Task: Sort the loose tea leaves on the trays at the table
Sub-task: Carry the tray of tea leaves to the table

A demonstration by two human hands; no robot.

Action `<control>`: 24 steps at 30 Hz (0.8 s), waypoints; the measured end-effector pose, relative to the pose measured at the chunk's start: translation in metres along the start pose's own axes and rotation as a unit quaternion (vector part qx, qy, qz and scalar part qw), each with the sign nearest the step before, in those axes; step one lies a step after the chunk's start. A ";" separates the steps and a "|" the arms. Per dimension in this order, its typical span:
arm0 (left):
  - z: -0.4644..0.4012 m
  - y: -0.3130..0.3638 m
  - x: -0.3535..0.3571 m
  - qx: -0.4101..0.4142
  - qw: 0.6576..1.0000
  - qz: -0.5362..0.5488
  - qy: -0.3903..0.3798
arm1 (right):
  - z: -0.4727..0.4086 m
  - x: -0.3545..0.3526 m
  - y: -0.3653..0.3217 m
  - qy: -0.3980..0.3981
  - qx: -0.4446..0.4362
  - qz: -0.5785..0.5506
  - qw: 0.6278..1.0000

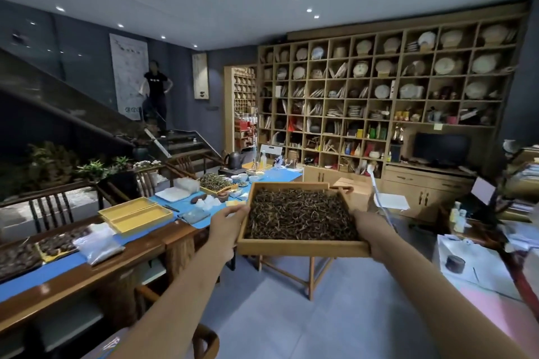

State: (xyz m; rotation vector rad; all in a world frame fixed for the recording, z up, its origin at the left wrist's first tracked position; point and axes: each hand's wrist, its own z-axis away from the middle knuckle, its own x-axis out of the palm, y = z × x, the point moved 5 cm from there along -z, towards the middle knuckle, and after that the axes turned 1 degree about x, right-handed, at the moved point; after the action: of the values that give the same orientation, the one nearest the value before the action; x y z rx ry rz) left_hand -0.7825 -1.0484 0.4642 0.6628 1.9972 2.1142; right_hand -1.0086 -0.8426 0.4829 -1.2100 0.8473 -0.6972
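A person stands in a tea shop and holds a shallow square wooden tray [302,248] in the air in front of the body, above the grey floor and just to the right of a long wooden worktop [87,274] covered by a blue runner. The tray is filled almost edge to edge with a bed of dark, thin, twisted loose tea leaves [300,217]. The left hand [226,226] grips the tray's left wall, thumb laid over the rim and the other fingers hidden beneath. The right hand [372,232] grips the right wall near the front corner; its fingers curl under the tray and cannot be seen fully. The tray looks close to level, with its far edge slightly raised in the view. On the worktop lie two empty yellow rectangular trays [137,216], a further yellow tray heaped with greenish leaves [217,182], flat trays of dark tea [62,242] and clear plastic bags [97,246]. The step in hand appears to be carrying the tray to the worktop. To do it well, the person should keep both grips even and the tray level, move slowly so that no leaves slide over the low rim, and choose a bare stretch of the blue runner before lowering it flat.
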 end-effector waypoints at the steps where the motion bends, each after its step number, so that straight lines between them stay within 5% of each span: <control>1: -0.019 -0.003 0.007 0.000 1.000 -0.002 0.005 | -0.022 0.005 -0.002 -0.005 0.003 -0.002 1.000; 12: -0.228 -0.009 0.052 0.027 0.997 0.019 0.066 | -0.256 0.101 -0.048 -0.060 -0.016 0.002 0.998; 24: -0.399 -0.013 -0.024 0.048 0.970 -0.016 0.240 | -0.434 0.310 -0.093 -0.224 -0.031 0.012 0.974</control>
State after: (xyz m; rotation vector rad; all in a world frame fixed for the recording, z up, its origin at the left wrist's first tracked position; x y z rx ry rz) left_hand -0.9307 -1.4195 0.4419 0.1280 2.3344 2.3383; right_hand -1.2197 -1.3409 0.4606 -1.3447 0.5071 -0.3563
